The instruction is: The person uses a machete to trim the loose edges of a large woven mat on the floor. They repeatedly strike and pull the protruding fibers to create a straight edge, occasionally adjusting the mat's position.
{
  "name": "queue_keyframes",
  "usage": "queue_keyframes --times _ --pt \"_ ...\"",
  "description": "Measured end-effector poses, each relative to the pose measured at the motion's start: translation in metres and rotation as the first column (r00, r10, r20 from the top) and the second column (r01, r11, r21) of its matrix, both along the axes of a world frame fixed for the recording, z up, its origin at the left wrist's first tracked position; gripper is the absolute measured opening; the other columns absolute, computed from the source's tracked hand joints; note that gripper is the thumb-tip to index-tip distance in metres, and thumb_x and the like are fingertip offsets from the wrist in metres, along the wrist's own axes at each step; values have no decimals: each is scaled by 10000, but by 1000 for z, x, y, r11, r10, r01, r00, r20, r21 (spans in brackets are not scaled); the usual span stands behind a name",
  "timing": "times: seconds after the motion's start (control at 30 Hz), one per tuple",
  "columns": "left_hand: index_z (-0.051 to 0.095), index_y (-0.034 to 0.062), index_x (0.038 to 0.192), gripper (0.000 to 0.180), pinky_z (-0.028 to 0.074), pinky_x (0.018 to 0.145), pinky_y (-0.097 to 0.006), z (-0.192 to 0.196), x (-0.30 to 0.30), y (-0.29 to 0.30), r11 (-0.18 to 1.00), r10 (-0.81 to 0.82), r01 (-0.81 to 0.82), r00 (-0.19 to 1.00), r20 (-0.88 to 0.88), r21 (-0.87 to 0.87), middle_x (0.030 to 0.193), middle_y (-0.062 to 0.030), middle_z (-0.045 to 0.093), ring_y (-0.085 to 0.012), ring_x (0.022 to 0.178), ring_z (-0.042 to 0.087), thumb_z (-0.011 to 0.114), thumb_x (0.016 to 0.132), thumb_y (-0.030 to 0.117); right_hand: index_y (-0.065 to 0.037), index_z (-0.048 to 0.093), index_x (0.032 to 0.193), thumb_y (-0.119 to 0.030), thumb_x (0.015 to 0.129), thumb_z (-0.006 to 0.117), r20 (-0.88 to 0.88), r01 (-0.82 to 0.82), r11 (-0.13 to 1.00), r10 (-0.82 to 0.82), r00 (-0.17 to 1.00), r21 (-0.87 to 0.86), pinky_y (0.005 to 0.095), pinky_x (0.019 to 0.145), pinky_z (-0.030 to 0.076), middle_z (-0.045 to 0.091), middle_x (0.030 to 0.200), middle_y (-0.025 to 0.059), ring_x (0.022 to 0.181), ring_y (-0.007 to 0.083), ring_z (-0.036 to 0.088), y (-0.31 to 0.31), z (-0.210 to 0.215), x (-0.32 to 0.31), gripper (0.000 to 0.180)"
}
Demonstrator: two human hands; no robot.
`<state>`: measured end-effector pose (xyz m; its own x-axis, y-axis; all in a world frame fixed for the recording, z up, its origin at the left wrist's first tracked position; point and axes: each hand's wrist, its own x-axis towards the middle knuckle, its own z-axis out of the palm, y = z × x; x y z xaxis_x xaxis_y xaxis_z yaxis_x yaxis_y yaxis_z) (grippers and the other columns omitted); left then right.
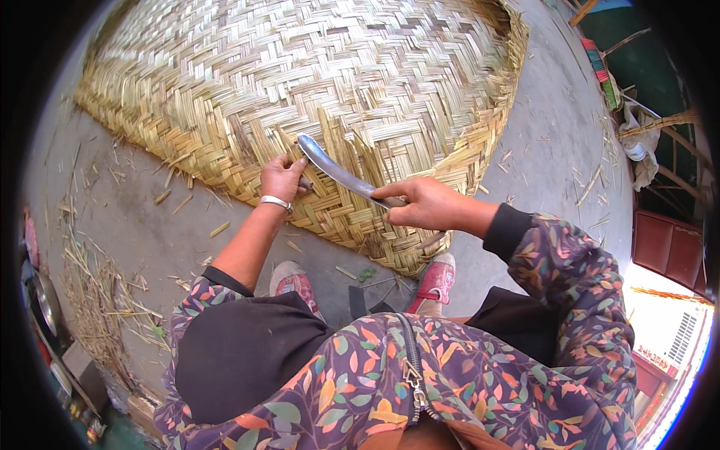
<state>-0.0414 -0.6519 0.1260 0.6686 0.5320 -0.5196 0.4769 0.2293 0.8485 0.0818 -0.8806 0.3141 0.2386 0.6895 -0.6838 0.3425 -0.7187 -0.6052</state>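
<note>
A large mat (322, 67), woven from pale flat reed strips, spreads out before me with a corner near my feet. My right hand (426, 204) is closed round the near end of a long, curved, shiny metal tool (337, 171). The tool lies just above the mat, its rounded tip pointing to the far left beside my left fingers. My left hand (282, 180) is closed at the mat's near left edge, next to that tip. A small dark piece shows under its fingers, but I cannot tell what they grip. Loose strip ends (334, 139) stick up behind the tool.
My two red shoes (296, 281) stand on the grey concrete floor (555, 150) by the mat's corner. Straw scraps (105, 292) litter the left side. At the right are a dark red box-like object (667, 247) and a straw broom (664, 122).
</note>
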Motion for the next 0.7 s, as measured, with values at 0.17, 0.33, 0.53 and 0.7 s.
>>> queue_keyframes --times 0.17,0.33,0.53,0.7 --pt "620 31 845 195 513 439 -239 -3 6 5 992 -39 45 998 54 -114 718 -26 633 -104 548 635 703 913 195 -59 648 1252 -344 789 653 16 -64 993 66 998 -97 367 829 527 711 974 189 878 292 687 10 1 19 544" --pt "624 78 888 217 525 487 -231 6 8 9 951 42 -35 999 14 -306 742 -9 647 -106 609 669 713 913 274 -115 667 1239 -314 787 668 165 -119 992 122 979 -33 388 751 536 703 876 185 783 303 687 22 -8 18 494" --pt "632 78 915 281 505 471 -229 15 20 9 938 79 -101 994 -80 -331 782 -9 655 -123 608 679 729 896 341 -181 627 1230 -323 790 626 408 -94 992 119 905 -81 457 753 543 706 844 150 828 341 692 13 -52 -28 462" --pt "638 63 892 263 477 430 -216 23 30 8 948 52 -76 995 -86 -310 743 -13 644 -122 538 656 721 905 312 -184 620 1199 -303 804 597 454 -16 1000 8 891 14 494 709 535 697 799 167 777 365 687 32 -80 -33 414"
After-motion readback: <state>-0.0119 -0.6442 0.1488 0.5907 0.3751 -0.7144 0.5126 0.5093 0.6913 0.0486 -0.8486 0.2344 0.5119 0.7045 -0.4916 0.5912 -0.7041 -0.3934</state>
